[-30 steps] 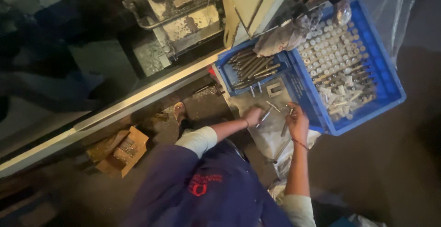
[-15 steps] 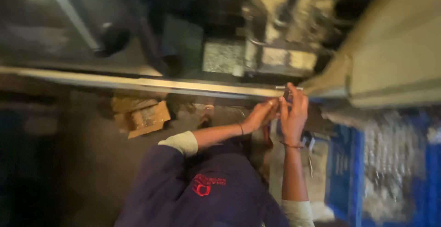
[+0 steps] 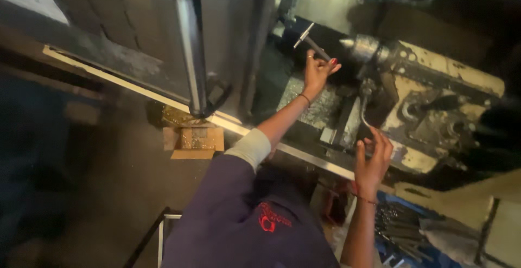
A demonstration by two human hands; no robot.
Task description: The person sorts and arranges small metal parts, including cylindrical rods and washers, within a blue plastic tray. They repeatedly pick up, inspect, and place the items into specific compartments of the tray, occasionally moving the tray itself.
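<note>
Blue crate (image 3: pixel 404 230) of metal rods cut off at the bottom edge; its contents blurred.

rod (image 3: pixel 311 40): dull metal | machine (image 3: pixel 434 83): chipped painted metal | box (image 3: pixel 194 140): rough cardboard | sleeve (image 3: pixel 248 147): matt cloth
</note>
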